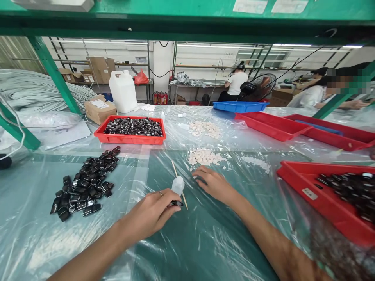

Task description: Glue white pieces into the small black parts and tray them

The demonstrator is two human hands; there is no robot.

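Observation:
My left hand [156,208] pinches a small glossy black plastic piece [177,203] between thumb and fingers. Just behind it is a small translucent squeeze bottle [177,185], with a thin wooden stick [185,201] lying beside and partly behind it. My right hand [215,185] is low over the table, fingers curled together, at the near edge of a pile of small off-white pieces [205,157]. Whatever is at those fingertips is too small to make out. To the left lies a loose heap of similar black pieces [84,185].
A red tray [129,139] full of black pieces stands behind the heap. Another red tray [310,195] with black pieces is at right. More off-white pieces [205,128] lie farther back. A blue tray [240,106] and a white jug [123,91] stand behind. Green frame bars cross overhead.

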